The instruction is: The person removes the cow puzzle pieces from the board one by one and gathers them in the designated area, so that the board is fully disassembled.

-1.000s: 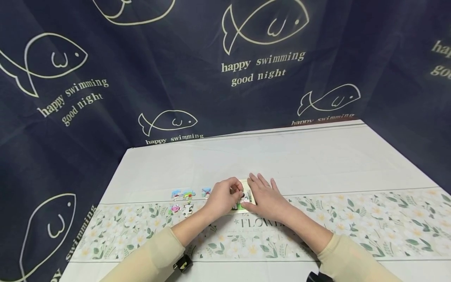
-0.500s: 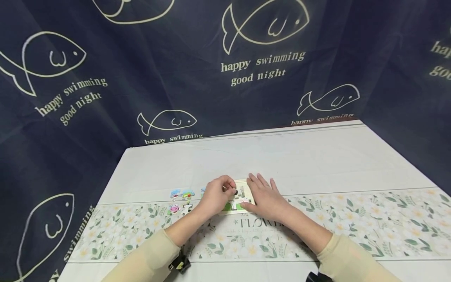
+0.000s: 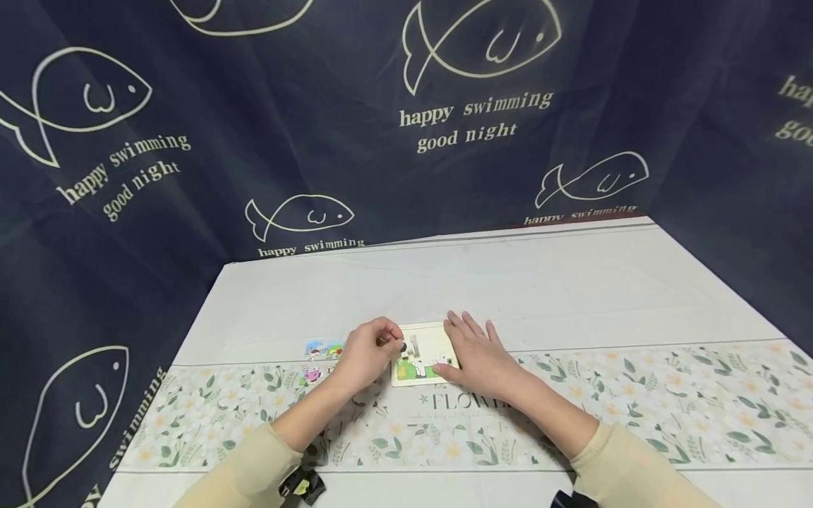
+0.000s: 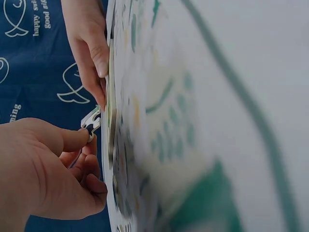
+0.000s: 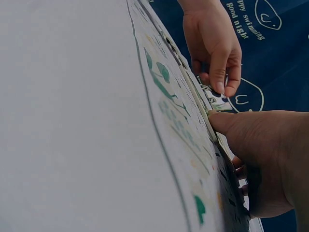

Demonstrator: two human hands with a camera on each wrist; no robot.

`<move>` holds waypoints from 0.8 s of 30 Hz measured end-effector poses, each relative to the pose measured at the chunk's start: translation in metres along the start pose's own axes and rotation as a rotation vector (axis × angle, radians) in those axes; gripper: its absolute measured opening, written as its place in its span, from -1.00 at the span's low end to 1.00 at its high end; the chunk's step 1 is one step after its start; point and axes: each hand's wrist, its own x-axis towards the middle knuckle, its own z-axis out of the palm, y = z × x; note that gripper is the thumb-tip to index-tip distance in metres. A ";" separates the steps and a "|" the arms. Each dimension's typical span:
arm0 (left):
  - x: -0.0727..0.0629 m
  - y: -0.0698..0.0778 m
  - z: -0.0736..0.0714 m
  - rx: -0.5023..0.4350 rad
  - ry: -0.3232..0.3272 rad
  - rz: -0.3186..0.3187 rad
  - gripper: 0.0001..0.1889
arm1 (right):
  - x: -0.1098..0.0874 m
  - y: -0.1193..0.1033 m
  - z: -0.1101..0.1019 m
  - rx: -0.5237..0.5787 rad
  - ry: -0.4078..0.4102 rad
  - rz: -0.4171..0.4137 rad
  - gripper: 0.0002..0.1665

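Observation:
My left hand point(image 3: 363, 356) pinches a jigsaw puzzle piece point(image 4: 91, 121) between thumb and fingers. White and black show on the piece, which is held raised and tilted over the left side of a shallow puzzle tray point(image 3: 434, 340). Fitted pieces point(image 3: 416, 370) with green grass and a white animal's legs line the tray's lower part; its upper part shows bare cream board. My right hand point(image 3: 479, 356) rests with spread fingers on the tray's right edge, its thumb point(image 5: 219, 121) on the lower right part. The right hand covers that corner.
Loose puzzle pieces lie left of the tray: blue-topped ones point(image 3: 322, 348) and one with a pink animal point(image 3: 311, 375). My left hand and forearm partly hide others. A white tablecloth point(image 3: 571, 289) with a floral band lies beneath, and a dark blue fish-print curtain point(image 3: 356, 127) hangs behind.
My left hand has moved left with the puzzle piece, from over the tray's right part to its left side, uncovering more of the tray. The right hand has stayed in place.

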 end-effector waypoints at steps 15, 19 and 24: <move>-0.017 -0.019 -0.028 0.033 0.015 -0.078 -0.97 | -0.002 0.001 0.000 0.010 0.003 -0.014 0.01; -0.021 -0.024 -0.035 0.046 0.025 -0.120 -0.95 | -0.002 0.001 0.000 0.006 0.003 -0.013 0.01; -0.027 -0.029 -0.043 0.061 0.023 -0.125 -0.91 | -0.002 0.002 0.000 -0.001 0.005 -0.015 0.01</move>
